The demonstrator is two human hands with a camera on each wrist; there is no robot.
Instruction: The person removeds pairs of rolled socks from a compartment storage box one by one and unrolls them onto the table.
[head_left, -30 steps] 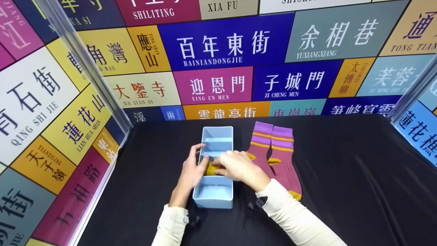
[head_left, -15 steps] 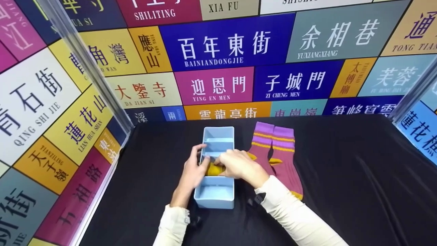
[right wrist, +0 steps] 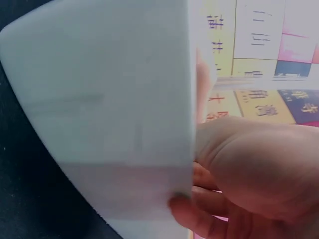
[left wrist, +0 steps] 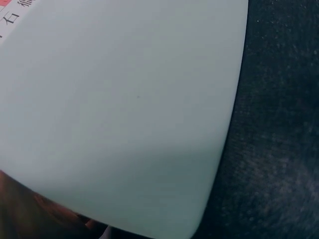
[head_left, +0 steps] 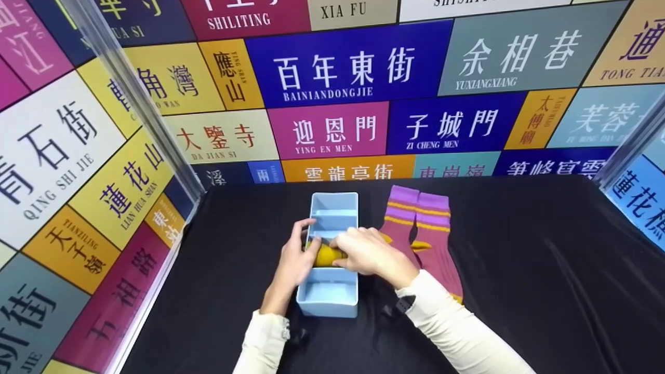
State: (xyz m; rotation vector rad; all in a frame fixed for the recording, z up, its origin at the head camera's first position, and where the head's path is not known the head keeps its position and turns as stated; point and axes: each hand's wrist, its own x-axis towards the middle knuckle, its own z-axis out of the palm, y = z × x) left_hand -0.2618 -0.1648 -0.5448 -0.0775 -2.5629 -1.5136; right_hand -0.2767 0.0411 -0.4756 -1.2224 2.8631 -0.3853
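Note:
A light blue divided box stands on the black cloth. In its middle compartment lies a mustard-yellow rounded bundle, partly covered by fingers; its kind cannot be told. My left hand holds the box's left wall, thumb over the inside by the bundle, fingers at the rim. From the right, my right hand reaches over the wall and grips the bundle with curled fingers; its fingertips are partly hidden. In the right wrist view, fingers of the right hand touch the box's outer wall. The left wrist view mostly shows the box wall.
A pair of mauve socks with purple cuffs and mustard stripes lies flat just right of the box. Black cloth covers the table. Printed sign panels stand at the back and sides.
The right hand has shifted slightly right, and the bundle between the hands shows more and looks rounder. The left hand stays at the box's left wall.

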